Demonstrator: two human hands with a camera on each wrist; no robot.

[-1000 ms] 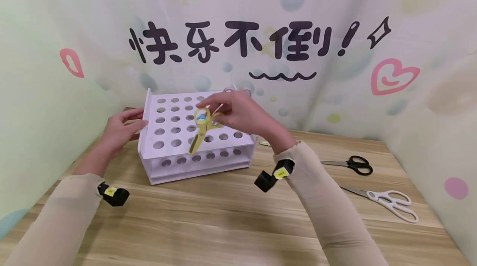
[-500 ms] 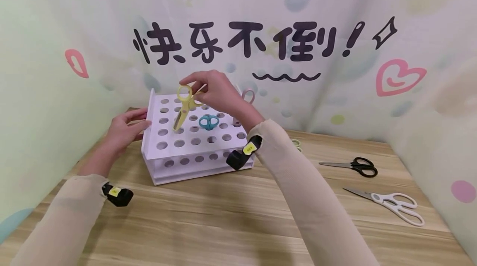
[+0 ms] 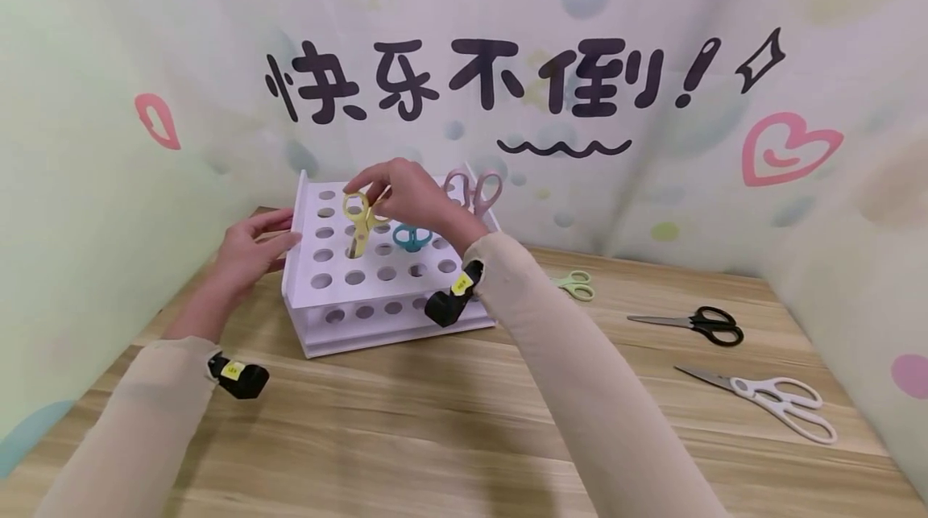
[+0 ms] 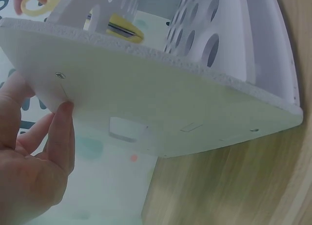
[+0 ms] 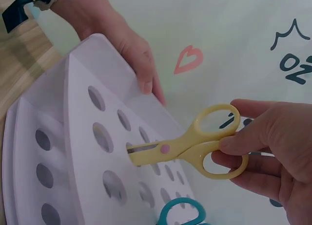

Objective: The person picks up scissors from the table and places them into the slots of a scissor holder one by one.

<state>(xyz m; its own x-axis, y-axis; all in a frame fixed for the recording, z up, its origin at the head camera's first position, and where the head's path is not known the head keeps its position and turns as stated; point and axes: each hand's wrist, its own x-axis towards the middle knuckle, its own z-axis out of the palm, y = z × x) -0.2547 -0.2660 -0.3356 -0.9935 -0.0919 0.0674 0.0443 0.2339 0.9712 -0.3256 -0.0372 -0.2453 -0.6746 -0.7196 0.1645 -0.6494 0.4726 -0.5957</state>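
Observation:
My right hand (image 3: 413, 192) pinches the yellow scissors (image 5: 165, 148) by their loops, blades down. They point into a hole of the white rack (image 3: 387, 292), and in the left wrist view part of a yellow blade (image 4: 127, 30) shows beyond the holed plate. My left hand (image 3: 250, 252) touches the rack's left side panel (image 4: 146, 98) with extended fingertips. Teal scissors (image 3: 412, 238) stand in a hole to the right of the yellow pair. Pink-handled scissors (image 3: 474, 192) stand at the rack's back right, partly behind my right forearm.
On the wooden table (image 3: 406, 421), right of the rack, lie green-handled scissors (image 3: 577, 286), black-handled scissors (image 3: 714, 326) and white-handled scissors (image 3: 783, 401). A printed cloth (image 3: 652, 204) hangs behind the table.
My right hand has moved left and then down with the yellow scissors, and their tips now sit at a hole. The teal scissors have come into clear view. My left hand keeps its place.

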